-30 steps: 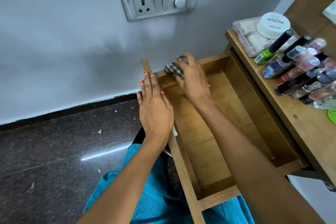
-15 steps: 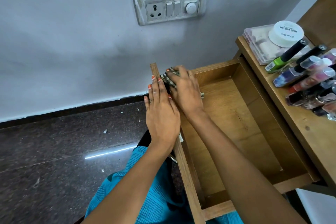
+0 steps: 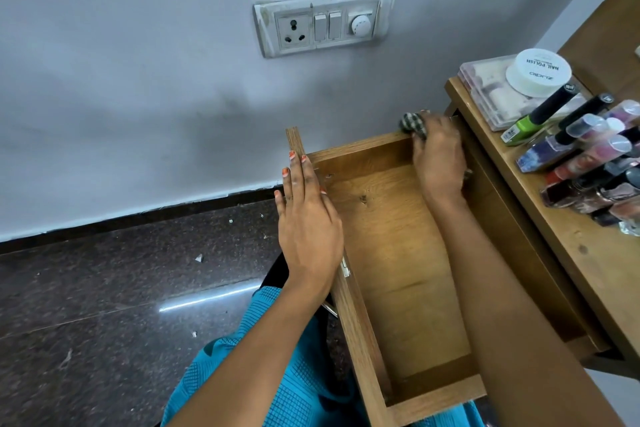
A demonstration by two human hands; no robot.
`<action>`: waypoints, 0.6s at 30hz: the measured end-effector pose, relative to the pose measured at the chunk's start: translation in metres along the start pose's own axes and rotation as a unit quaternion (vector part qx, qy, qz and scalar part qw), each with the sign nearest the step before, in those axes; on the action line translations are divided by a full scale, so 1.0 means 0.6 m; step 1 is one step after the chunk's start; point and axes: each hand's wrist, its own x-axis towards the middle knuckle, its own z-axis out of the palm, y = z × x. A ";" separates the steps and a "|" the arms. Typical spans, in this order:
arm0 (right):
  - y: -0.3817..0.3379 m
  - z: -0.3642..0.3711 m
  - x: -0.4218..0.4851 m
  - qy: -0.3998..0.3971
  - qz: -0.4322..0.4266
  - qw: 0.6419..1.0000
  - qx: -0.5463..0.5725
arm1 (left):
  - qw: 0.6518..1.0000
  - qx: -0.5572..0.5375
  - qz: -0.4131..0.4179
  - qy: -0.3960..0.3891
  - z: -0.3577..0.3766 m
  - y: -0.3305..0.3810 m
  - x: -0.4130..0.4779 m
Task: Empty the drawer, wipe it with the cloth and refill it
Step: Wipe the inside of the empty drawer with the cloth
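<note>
The right grip (image 3: pixel 438 163) is closed round the checked cloth (image 3: pixel 412 124), which is pressed into the far corner of the drawer (image 3: pixel 391 239) at about one o'clock, close under the table (image 3: pixel 561 246) edge. The left grip (image 3: pixel 306 218) lies flat at nine o'clock on the drawer's side rail, fingers straight, holding nothing. The drawer is bare inside. My worry is the nail polish bottles (image 3: pixel 588 163) lying loose at three o'clock. A wide sweep of the wiping arm could send them rolling off. The drawer is pulled well out, so leaning hard on it might tip it.
</note>
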 end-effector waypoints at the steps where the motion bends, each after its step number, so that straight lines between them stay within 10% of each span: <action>1: 0.009 -0.003 0.007 0.007 0.011 1.000 -0.001 | 1.000 -0.002 0.001 0.001 0.000 0.001 0.000; 18: 0.011 0.000 -0.001 0.010 0.024 1.000 0.006 | 1.000 -0.002 0.004 0.007 0.000 -0.002 -0.001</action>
